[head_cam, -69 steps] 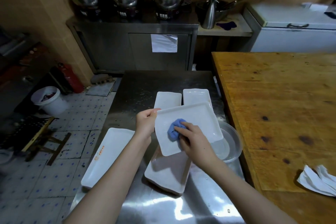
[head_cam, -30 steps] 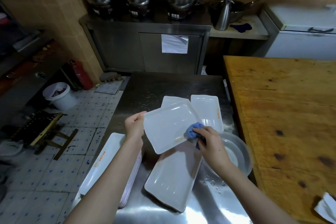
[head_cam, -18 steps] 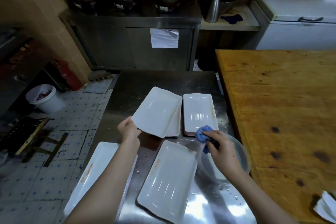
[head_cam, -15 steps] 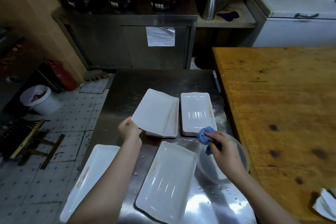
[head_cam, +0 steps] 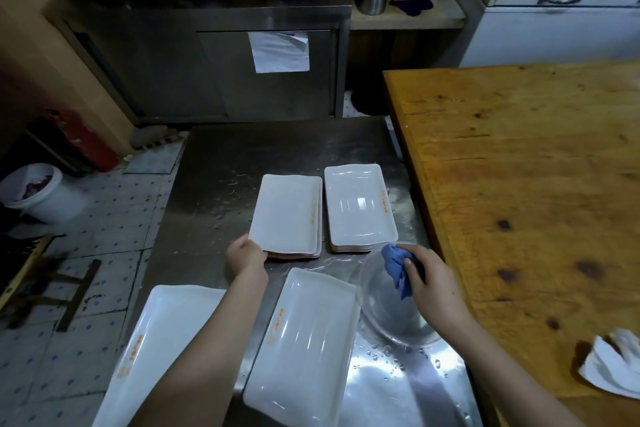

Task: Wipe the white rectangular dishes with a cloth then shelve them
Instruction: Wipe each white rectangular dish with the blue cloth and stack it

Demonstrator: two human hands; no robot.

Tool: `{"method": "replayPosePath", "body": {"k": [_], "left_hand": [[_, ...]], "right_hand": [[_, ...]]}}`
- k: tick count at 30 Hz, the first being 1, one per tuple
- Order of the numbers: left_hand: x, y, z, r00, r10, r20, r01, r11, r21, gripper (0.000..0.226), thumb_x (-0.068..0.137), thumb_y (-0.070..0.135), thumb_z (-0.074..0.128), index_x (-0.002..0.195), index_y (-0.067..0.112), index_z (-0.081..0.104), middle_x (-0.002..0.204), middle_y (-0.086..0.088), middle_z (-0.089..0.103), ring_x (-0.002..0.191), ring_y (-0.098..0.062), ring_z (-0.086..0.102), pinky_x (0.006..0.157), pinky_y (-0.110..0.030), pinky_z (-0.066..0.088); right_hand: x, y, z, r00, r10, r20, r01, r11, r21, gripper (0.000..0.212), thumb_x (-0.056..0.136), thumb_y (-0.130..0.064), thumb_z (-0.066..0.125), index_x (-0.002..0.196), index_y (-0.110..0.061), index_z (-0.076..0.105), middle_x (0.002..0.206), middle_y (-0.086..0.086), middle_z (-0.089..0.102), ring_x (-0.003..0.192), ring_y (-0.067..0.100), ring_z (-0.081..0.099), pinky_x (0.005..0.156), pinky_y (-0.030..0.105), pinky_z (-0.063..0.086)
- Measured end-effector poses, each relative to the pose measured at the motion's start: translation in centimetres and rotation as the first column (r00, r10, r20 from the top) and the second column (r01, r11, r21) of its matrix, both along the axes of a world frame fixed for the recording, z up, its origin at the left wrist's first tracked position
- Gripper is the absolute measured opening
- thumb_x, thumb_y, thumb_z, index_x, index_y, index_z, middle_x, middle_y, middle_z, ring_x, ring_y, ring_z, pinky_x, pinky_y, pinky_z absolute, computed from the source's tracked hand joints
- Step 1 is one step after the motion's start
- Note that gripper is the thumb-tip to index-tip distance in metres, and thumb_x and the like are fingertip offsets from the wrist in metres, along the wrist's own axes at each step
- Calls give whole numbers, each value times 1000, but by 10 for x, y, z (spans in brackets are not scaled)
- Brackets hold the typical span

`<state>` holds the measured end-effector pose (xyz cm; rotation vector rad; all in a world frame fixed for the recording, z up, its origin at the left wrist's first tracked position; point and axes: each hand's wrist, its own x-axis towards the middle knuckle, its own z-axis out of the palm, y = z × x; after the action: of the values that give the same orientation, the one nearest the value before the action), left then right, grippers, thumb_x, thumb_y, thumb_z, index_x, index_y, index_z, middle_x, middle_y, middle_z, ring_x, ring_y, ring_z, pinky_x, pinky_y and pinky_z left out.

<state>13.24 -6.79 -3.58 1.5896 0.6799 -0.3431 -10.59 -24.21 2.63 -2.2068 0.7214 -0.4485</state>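
At the near-left corner of the top dish (head_cam: 287,215), left fingers (head_cam: 257,252) pinch it; right fingers (head_cam: 412,263) clutch the blue cloth (head_cam: 397,265).

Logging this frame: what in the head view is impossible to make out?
Head view: number of dishes in the left stack; the top dish covers them.
Orange print on the right stack: too small to read.
Long dish: cut by the bottom edge, crossed by the left forearm.

Steel table (head_cam: 221,163), spotted with water drops (head_cam: 391,357): a left stack of white dishes (head_cam: 287,215) just beside a right stack (head_cam: 360,204), a single dish (head_cam: 304,347) nearer, another dish (head_cam: 156,340) at the left edge, a clear bowl (head_cam: 384,315) on the right.
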Motion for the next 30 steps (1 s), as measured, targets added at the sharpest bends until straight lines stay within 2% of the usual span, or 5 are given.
{"method": "replayPosePath", "body": {"k": [4, 9, 19, 25, 30], "left_hand": [[-9, 10, 9, 986, -167, -18, 168, 982, 90, 35, 88, -1, 43, 61, 19, 53, 71, -3, 56, 70, -25, 50, 74, -32, 46], [-21, 21, 40, 949, -311, 46, 301, 941, 153, 41, 91, 3, 42, 128, 14, 58, 105, -14, 64, 65, -21, 50, 68, -34, 45], [-67, 27, 95, 893, -431, 128, 430, 902, 42, 27, 99, 12, 48, 123, 14, 60, 122, -6, 58, 96, -23, 61, 76, -32, 52], [-95, 25, 115, 857, -494, 148, 499, 866, 4, 21, 98, 12, 51, 115, 17, 63, 119, -5, 59, 102, -25, 63, 80, -33, 53], [-110, 24, 122, 828, -532, 176, 540, 842, 3, 20, 99, 15, 46, 111, 18, 62, 116, -7, 61, 99, -24, 63, 80, -33, 54]], "right_hand": [[7, 7, 0, 1000, 28, -2, -28, 998, 60, 23, 93, -5, 50, 105, -20, 63, 89, -10, 65, 83, -3, 59, 69, 5, 41], [13, 14, -7, 999, 34, -17, -31, 989, 148, 17, 93, -11, 51, 102, -18, 64, 83, -11, 66, 77, -3, 59, 65, 11, 43], [5, 30, 19, 993, -111, -34, 116, 943, 312, 41, 77, -36, 71, 53, -18, 44, 41, -4, 47, 41, 4, 42, 47, 20, 36], [2, 29, 28, 972, -133, -192, 188, 933, 306, 21, 74, 9, 56, 77, -11, 50, 49, 11, 53, 31, 17, 50, 33, 24, 38], [1, 20, 26, 976, -197, -92, 217, 905, 365, 23, 86, 0, 58, 91, -22, 55, 75, 9, 62, 51, 26, 60, 40, 29, 46]]}}
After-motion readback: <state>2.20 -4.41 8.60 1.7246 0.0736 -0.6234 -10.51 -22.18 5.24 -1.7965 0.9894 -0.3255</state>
